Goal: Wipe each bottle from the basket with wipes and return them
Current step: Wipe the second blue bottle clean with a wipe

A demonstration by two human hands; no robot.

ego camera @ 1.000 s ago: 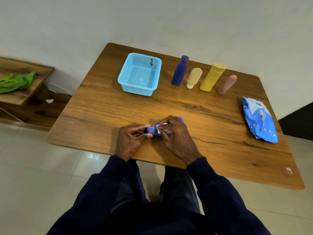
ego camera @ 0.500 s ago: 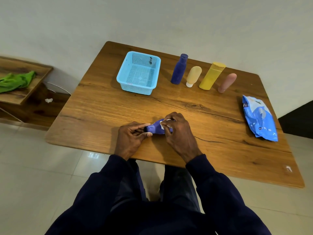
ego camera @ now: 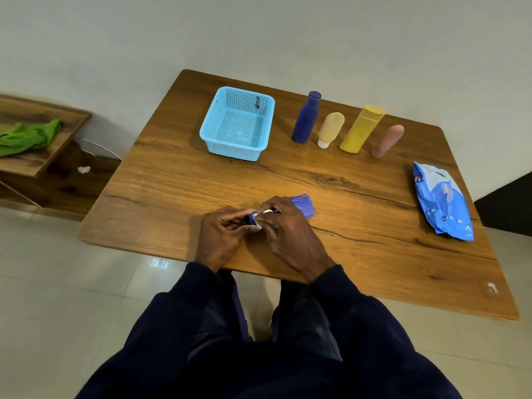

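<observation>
While both hands meet at the near edge of the wooden table (ego camera: 345,254), the purple bottle (ego camera: 300,205) lies on its side between them, narrow end to the left, broad end poking out to the right past the knuckles. Left hand (ego camera: 221,237): fingers and thumb curled round the bottle's narrow end, gripping it. Right hand (ego camera: 288,228): arched over the bottle's middle, fingertips pinching a small white wipe (ego camera: 258,224) against it close to the left thumb; only scraps of the wipe show between the fingers. Cannot tell whether the bottle rests on the wood or is held just clear of it. Dark navy sleeves cover both forearms. Far side of the table, left of centre: light blue mesh basket (ego camera: 207,131), a small dark mark on its far wall. Just right of the basket, a row of four upright containers, near each other but apart: dark blue bottle (ego camera: 306,118), cream tube (ego camera: 331,129) standing on its white cap, yellow bottle (ego camera: 361,129), pink tube (ego camera: 387,141). Well apart from these, near the right edge, a blue pack of wipes (ego camera: 442,201) lies flat. Beyond the table on the left, a low wooden shelf (ego camera: 66,122) carries a crumpled green cloth (ego camera: 28,136); a small white scrap (ego camera: 84,169) sits on the lower level beside it. Pale tiled floor below, plain wall behind.
</observation>
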